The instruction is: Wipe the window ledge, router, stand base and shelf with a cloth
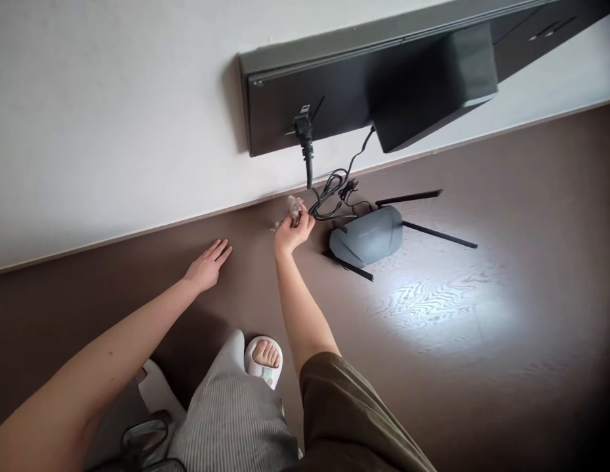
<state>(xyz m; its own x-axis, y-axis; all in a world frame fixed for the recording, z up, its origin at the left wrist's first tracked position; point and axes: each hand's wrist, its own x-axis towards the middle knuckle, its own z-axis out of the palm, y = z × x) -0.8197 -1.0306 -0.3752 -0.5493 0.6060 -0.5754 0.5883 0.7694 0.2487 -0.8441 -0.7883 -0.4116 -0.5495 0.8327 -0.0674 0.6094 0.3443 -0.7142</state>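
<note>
My right hand is closed on a crumpled, greyish clump that looks like a wad of tissue or cloth. It is low by the floor, close to the foot of the wall. Just right of it lie looped black cables and a dark grey router with several black antennas. My left hand reaches toward the floor further left, its fingers stretched out and nothing in it. Whether its fingertips touch the floor, I cannot tell.
A black wall-mounted cabinet juts out above the cables. A black power plug sits in its underside, its cord hanging down. The pale wall meets the brown wood-grain floor. My foot in a white slipper stands below my hands.
</note>
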